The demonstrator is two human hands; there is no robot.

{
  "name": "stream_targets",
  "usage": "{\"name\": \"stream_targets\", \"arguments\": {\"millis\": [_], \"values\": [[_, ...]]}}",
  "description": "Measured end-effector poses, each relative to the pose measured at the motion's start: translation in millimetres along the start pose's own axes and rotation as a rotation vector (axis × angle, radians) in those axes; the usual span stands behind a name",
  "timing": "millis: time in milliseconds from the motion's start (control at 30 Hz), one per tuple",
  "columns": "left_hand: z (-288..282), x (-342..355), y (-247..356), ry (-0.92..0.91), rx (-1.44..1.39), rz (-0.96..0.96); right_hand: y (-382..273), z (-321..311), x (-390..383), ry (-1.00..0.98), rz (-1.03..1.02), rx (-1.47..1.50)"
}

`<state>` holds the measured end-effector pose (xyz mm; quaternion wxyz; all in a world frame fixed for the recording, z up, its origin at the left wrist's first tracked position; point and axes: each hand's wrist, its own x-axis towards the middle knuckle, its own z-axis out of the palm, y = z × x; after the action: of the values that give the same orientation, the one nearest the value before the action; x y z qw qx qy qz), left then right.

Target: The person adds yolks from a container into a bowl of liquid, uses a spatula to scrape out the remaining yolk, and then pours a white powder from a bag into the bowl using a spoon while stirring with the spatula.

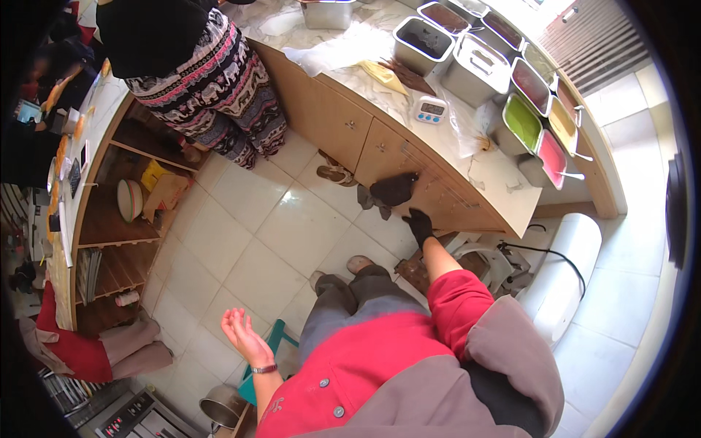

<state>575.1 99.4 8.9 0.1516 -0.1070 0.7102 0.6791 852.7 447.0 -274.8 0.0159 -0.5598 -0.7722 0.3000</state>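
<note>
My left hand (pixel 245 337) is bare, with a bracelet or watch at the wrist. It is raised palm up, fingers loosely curled and apart, holding nothing. A dark glove covers my right hand (pixel 418 225), which reaches toward the cabinet front (pixel 431 175) below the counter. Its fingers look stretched out with nothing visible in them. Just beyond the fingertips, a dark cloth (pixel 394 188) hangs against the cabinet, and a grey cloth (pixel 372 203) shows beside it. I cannot tell whether the glove touches either cloth.
On the marble-look counter (pixel 504 208) are a white timer (pixel 431 110), metal pans with green (pixel 523 123) and pink (pixel 553 155) contents, and a lidded metal container (pixel 478 69). Another person (pixel 212 87) stands far left. A white cylinder (pixel 562 274) lies right; a teal stool (pixel 273 343) is near my left arm.
</note>
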Motion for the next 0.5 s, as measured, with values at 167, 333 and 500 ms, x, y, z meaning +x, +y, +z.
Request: {"name": "stream_targets", "arguments": {"millis": [167,333,500], "values": [[-19.1,-20.6,-29.7,0.077,0.092,-0.134,-55.0,-10.4,83.4,0.137,0.135,-0.221],[-35.5,-40.3,-40.1,0.242,0.089,-0.108,-143.3,-35.8,70.8,0.047,-0.112,-0.657],[-35.4,-59.9,-48.6,0.327,-0.031,-0.116,-33.0,14.1,103.7,0.609,0.274,0.413]]}}
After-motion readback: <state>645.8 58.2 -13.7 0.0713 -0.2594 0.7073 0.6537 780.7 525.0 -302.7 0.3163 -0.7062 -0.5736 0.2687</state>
